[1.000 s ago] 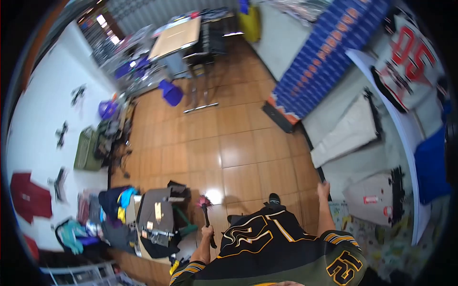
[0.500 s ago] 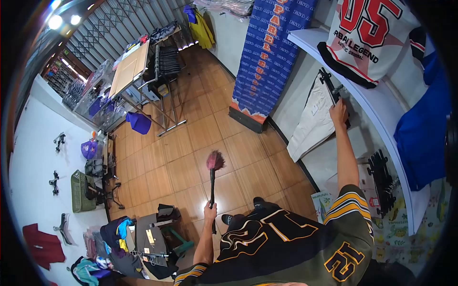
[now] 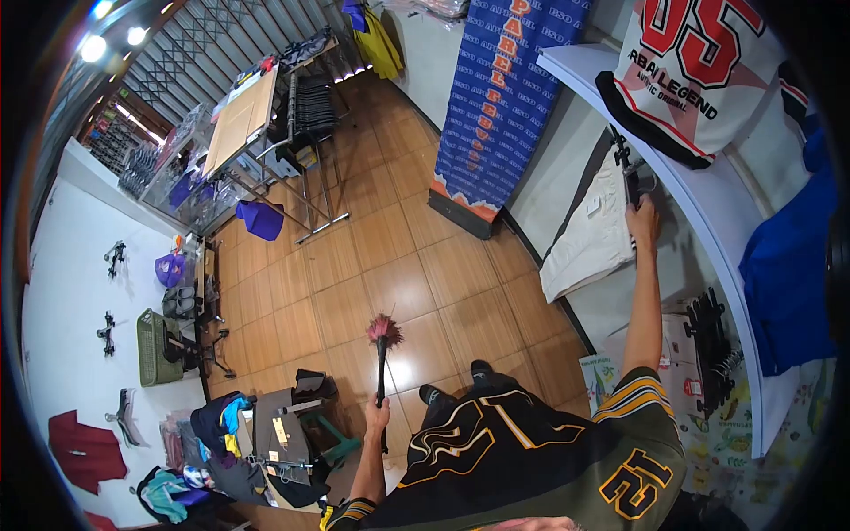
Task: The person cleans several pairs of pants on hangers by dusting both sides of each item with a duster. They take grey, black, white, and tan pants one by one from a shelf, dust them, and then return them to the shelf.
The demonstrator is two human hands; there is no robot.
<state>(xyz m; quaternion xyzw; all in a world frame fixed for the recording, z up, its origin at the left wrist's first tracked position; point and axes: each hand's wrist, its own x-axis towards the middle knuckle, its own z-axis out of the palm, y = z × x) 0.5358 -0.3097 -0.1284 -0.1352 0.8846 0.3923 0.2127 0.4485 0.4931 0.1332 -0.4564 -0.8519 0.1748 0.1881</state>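
Observation:
My left hand (image 3: 376,414) is closed around the black handle of a duster (image 3: 384,332), whose pinkish-red fluffy head points up and away from me over the floor. Under the white shelf, my right hand (image 3: 644,219) is closed at a black hanger (image 3: 630,181). Cream trousers (image 3: 591,234) with a dark side stripe hang from this hanger against the wall. The exact grip of the right fingers is partly hidden.
A white curved shelf (image 3: 708,234) carries a jersey (image 3: 682,80) above my right arm. A blue banner (image 3: 509,115) stands ahead. Clothes on a low table (image 3: 282,434) lie at left, and a wooden-topped table (image 3: 241,128) stands farther off. More black hangers (image 3: 706,345) hang at right.
The duster has swung a little left and down, its head now fluffed out. My right hand stays by the hanger and trousers, while the whole view has shifted slightly.

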